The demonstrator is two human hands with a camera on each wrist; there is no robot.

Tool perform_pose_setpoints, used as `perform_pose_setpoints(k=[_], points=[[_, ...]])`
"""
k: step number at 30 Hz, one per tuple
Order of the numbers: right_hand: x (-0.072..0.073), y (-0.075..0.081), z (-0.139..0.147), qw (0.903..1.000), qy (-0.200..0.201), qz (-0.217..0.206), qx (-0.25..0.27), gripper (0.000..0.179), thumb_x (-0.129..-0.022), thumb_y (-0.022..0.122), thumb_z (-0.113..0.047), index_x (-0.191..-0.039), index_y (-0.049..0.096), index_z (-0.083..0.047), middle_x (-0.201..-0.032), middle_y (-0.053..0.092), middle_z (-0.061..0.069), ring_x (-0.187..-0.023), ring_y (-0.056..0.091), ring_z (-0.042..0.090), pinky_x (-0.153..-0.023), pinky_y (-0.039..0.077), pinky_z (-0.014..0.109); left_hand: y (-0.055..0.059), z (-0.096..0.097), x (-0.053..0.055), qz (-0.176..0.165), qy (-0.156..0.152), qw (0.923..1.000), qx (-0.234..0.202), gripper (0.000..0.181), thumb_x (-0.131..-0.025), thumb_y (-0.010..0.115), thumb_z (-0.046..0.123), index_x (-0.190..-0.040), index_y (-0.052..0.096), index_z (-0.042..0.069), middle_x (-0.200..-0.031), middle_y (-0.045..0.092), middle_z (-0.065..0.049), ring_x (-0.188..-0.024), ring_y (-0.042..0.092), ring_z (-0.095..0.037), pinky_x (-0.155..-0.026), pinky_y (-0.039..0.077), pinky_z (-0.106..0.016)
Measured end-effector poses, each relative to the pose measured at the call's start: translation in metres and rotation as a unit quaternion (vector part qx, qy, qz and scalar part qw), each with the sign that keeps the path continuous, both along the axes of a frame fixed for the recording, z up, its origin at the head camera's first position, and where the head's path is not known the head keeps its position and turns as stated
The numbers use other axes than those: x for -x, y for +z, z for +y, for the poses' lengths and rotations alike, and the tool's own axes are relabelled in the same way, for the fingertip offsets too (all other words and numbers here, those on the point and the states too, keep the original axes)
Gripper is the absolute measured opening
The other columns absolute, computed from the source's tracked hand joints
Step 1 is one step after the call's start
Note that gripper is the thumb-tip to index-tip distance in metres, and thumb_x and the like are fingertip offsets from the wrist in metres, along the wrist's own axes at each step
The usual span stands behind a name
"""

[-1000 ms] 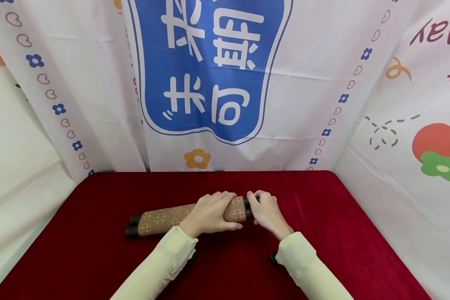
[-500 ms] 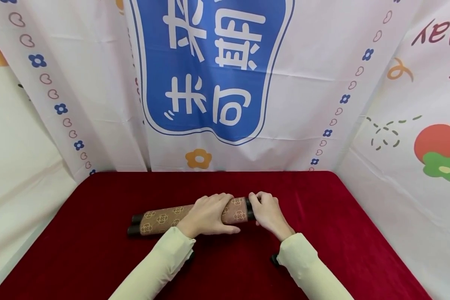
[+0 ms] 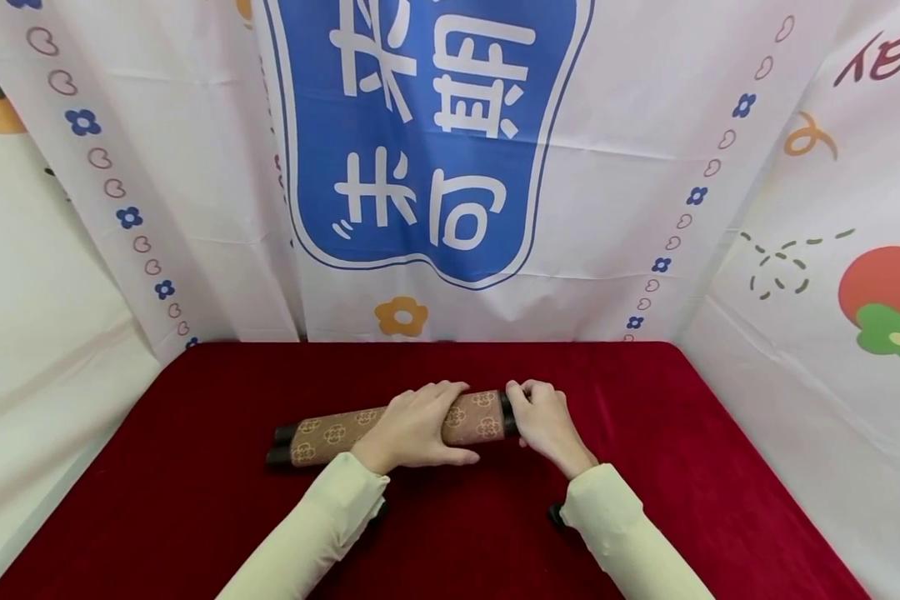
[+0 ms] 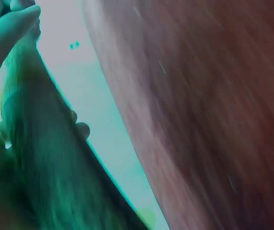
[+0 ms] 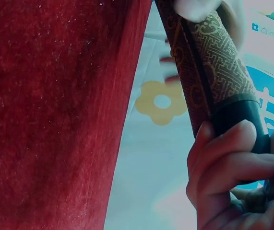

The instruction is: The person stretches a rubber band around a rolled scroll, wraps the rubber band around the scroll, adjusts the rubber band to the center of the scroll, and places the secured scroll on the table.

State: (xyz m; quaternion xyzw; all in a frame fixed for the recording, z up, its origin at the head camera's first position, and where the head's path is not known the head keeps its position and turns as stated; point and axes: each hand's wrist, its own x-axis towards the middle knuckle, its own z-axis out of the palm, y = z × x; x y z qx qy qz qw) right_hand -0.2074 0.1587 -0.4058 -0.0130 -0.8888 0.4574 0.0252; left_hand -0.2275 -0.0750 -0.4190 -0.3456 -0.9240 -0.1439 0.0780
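Observation:
A rolled scroll [image 3: 335, 433] with two parallel rollers lies across the person's front in the head view. Its brown cover carries gold motifs, and dark caps [image 3: 280, 456] end the rollers on the left. The left hand [image 3: 416, 429] lies over the scroll right of its middle and grips it, thumb on the near side. At the right end, the right hand [image 3: 546, 425] holds the dark roller ends. Curled fingers [image 5: 228, 163] wrap the black cap [image 5: 240, 120] in the right wrist view. Teal tint and blur dull the scroll [image 4: 74, 177] in the left wrist view.
A dark red cloth [image 3: 450, 533] covers the table under the hands. White printed curtains [image 3: 607, 208] stand behind it and on both sides. Pale sleeves [image 3: 326, 517] cover both forearms, with a dark wrist device [image 3: 555, 515] partly showing at the right cuff.
The scroll has shifted slightly to the right with the right hand. More of its cover shows between the two hands. The head view has turned a little.

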Motion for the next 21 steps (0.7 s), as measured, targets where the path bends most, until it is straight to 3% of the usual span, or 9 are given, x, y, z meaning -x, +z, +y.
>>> perform_pose_setpoints(k=[4,8,11,17,21], points=[[0.000,0.001,0.001,1.0000,0.003,-0.001,0.004,0.044,-0.109,0.047,-0.042,-0.097,0.073,-0.009,-0.071,0.067,0.011,-0.047,0.065,0.028,-0.053,0.053,0.034,-0.004,0.007,0.003,0.009,-0.003,1.0000,-0.002,0.084,-0.081,0.081,0.066,-0.145,0.057,0.017,-0.129,0.071,-0.003,-0.107,0.070,-0.021,-0.085,0.058,-0.044],[-0.001,0.001,0.005,1.0000,0.003,-0.002,-0.003,0.042,-0.109,0.048,-0.039,-0.095,0.073,-0.008,-0.068,0.065,0.011,-0.046,0.064,0.026,-0.053,0.051,0.033,-0.007,-0.008,0.002,-0.009,0.033,0.9993,0.016,0.074,-0.079,0.085,0.057,-0.139,0.061,0.020,-0.121,0.072,0.001,-0.103,0.069,-0.019,-0.085,0.056,-0.044],[-0.001,0.003,0.006,1.0000,0.005,-0.004,-0.006,0.042,-0.109,0.047,-0.039,-0.095,0.072,-0.008,-0.068,0.064,0.011,-0.046,0.064,0.025,-0.054,0.052,0.033,-0.007,-0.017,0.000,-0.019,0.047,0.9984,0.025,0.077,-0.078,0.086,0.055,-0.140,0.061,0.018,-0.126,0.071,-0.001,-0.109,0.069,-0.022,-0.090,0.057,-0.047],[0.000,0.006,0.006,1.0000,0.005,-0.002,-0.007,0.042,-0.109,0.048,-0.040,-0.097,0.072,-0.008,-0.071,0.066,0.012,-0.047,0.065,0.026,-0.054,0.053,0.034,-0.002,-0.001,0.000,0.006,0.009,0.9999,-0.010,0.091,-0.078,0.083,0.065,-0.147,0.056,0.013,-0.134,0.069,-0.005,-0.113,0.069,-0.024,-0.091,0.058,-0.047],[0.000,0.005,0.009,0.9999,0.009,-0.010,-0.005,0.042,-0.110,0.048,-0.040,-0.099,0.072,-0.007,-0.073,0.066,0.012,-0.047,0.064,0.024,-0.055,0.054,0.033,-0.005,0.001,0.003,0.000,0.015,0.9999,-0.008,0.079,-0.079,0.082,0.065,-0.140,0.060,0.018,-0.122,0.072,-0.001,-0.104,0.069,-0.019,-0.085,0.057,-0.044]])
